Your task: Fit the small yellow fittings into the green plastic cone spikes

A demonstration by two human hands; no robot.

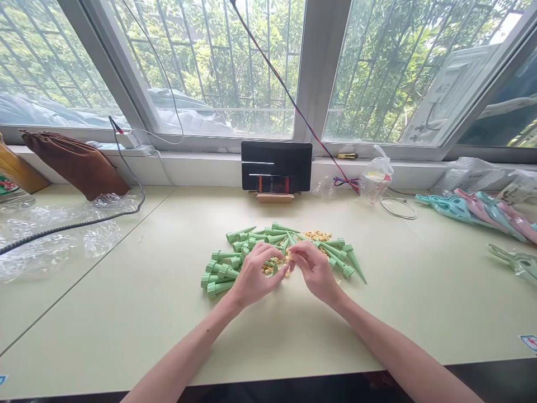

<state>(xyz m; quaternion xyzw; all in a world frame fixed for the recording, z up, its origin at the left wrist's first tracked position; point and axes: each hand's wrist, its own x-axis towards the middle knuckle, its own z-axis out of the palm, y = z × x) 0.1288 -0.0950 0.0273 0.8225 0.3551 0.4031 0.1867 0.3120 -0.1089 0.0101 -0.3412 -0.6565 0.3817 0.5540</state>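
Note:
My left hand [258,273] curves over the front of a pile of green plant watering spikes [221,288], its thumb and fingers apart. A green piece shows through the gap; I cannot tell whether the hand touches it. Close beside it, my right hand [314,270] is closed in a pinch on a small yellow plastic piece [289,255], mostly hidden by the fingertips. More small yellow pieces [318,235] lie heaped behind the right hand, and others lie beneath the hands. The spikes have ribbed caps and pointed ends, lying in several directions.
A black tablet [277,162] leans on a stand at the back, with a phone [276,184] before it. A bagged cup [375,179], a white cable [398,208] and wrapped hangers [474,208] lie right. A brown pouch [75,162] and plastic wrap [50,240] sit left.

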